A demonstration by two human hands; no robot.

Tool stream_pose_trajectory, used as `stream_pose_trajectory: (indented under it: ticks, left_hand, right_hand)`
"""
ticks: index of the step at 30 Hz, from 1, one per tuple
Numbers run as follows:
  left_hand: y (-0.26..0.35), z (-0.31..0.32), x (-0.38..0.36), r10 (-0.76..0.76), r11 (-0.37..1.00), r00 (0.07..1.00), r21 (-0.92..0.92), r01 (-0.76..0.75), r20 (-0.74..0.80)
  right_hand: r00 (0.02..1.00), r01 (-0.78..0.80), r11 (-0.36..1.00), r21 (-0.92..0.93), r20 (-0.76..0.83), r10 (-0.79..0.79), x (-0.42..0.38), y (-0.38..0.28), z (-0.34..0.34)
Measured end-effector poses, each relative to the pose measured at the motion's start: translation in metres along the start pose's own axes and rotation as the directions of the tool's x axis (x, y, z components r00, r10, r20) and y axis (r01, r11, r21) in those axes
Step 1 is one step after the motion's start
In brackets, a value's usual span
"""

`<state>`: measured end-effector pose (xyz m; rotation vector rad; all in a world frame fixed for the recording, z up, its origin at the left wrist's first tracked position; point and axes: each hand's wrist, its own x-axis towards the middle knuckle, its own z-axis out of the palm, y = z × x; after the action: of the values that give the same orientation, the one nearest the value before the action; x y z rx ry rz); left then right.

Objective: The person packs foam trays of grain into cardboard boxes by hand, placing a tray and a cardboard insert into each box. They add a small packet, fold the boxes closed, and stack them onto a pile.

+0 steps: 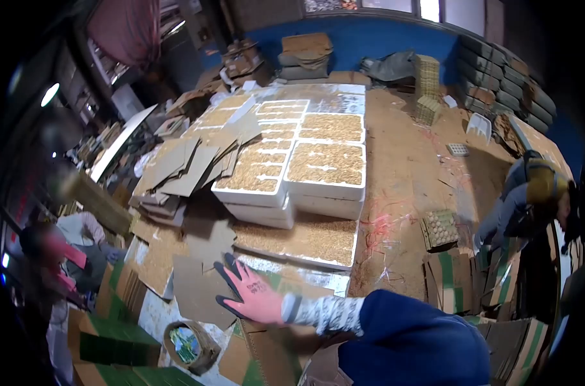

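My right hand (261, 297), in a pink glove with dark fingertips, reaches in from the right with its fingers spread. It is palm down over a brown cardboard sheet (195, 293), fingertips at the sheet's right side. Below the hand stands a cardboard box (257, 350) with green bands. Just past the fingers lies a shallow white tray (318, 262) of light-brown loose material. A round tub (207, 354) with a blue and green label inside sits to the lower left. My left hand is out of view.
White foam boxes (325, 190) filled with brown loose material are stacked ahead, with loose cardboard pieces (199, 168) at their left. An egg tray (440, 230) rests on the floor. One person (530, 186) bends at the right; another person (80, 244) is at the left.
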<state>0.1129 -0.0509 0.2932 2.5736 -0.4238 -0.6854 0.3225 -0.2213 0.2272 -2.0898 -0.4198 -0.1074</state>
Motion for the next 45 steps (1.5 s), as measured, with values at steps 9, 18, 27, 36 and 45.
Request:
stream_pose_trajectory:
  ticks: [9, 18, 27, 36, 45]
  left_hand:
    - [-0.059, 0.023, 0.046, -0.309, 0.887, 0.826, -0.457, 0.07, -0.472]
    - [-0.076, 0.042, 0.036, -0.44, 0.786, 0.721, -0.618, 0.021, -0.535]
    - [-0.095, 0.072, 0.025, -0.568, 0.637, 0.647, -0.77, -0.046, -0.508]
    - [-0.085, 0.059, 0.035, -0.586, 0.656, 0.604, -0.754, -0.038, -0.54]
    - [-0.042, 0.014, 0.004, -0.523, 0.799, 0.639, -0.585, 0.138, -0.564]
  right_hand:
    - [0.833, 0.528, 0.799, 0.288, 0.005, -0.553, -0.013, -0.018, -0.035]
    - [0.36, 0.665, 0.741, 0.094, 0.829, -0.428, -0.01, 0.011, 0.072]
    - [0.668, 0.673, 0.639, -0.374, -0.064, -0.741, 0.069, -0.042, 0.033]
    - [0.811, 0.183, 0.795, -0.578, 0.545, 0.21, -0.003, 0.019, -0.032]
    - [0.859, 0.379, 0.923, -0.067, 0.396, -0.324, -0.096, 0.105, -0.001]
